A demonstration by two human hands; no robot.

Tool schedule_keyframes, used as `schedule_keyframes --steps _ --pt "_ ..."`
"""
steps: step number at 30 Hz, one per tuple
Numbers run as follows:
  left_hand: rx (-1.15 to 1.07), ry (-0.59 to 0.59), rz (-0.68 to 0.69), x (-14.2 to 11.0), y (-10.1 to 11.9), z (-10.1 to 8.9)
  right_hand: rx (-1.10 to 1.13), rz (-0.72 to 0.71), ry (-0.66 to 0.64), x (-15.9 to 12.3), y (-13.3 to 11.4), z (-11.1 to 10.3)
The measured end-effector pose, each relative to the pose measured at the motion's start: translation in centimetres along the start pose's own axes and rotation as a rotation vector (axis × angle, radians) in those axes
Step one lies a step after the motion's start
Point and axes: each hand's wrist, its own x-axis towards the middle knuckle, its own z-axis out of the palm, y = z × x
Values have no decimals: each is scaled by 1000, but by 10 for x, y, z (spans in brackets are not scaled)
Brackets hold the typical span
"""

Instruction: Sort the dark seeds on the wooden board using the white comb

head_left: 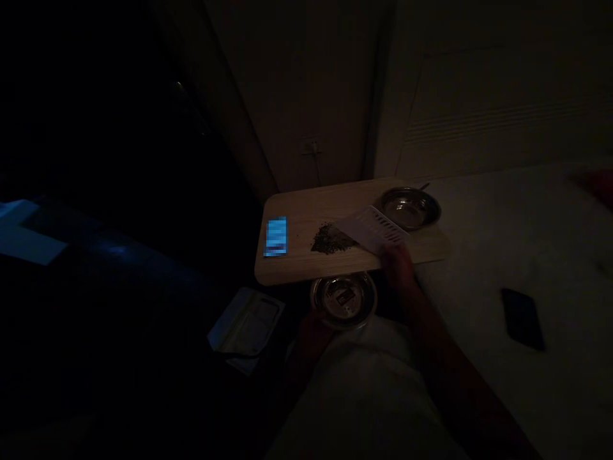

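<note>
1. Clearly, our right hand [398, 264] pinches the near end of the white slotted tool [366, 231] between its fingers, its flat far end at the dark loose pile [328, 241] on the desk [306, 207]; a quick or tilted push could scatter crumbs over the wood, since they lie loose.

2. Our left hand [316, 329] has its fingers closed on the rim of the lower bowl [345, 300], just below the near edge of the desk; the dark hides how firmly they press, so a weak hold could let it tip.

3. Any gap between desk edge and bowl could drop crumbs onto our lap; the dim light makes that gap hard for us to judge.

4. The upper bowl [410, 207] sits just beside the tool; a careless swing of our wrist could knock it.

5. The lit phone [275, 236] lies at the left end of the desk; stray crumbs could reach it if we sweep too wide.
</note>
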Motion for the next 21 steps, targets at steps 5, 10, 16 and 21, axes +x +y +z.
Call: schedule_keyframes --steps 5,10,16,21 --pt "53 8 -4 2 -3 -3 40 14 -13 0 0 0" --pt "115 20 58 6 -9 -10 -18 9 -41 -2 -1 0" --pt "48 -88 65 10 -7 -13 -107 -16 -57 -4 -5 3" --pt "65 -93 37 9 -6 -11 -131 -24 -61 -4 -5 2"
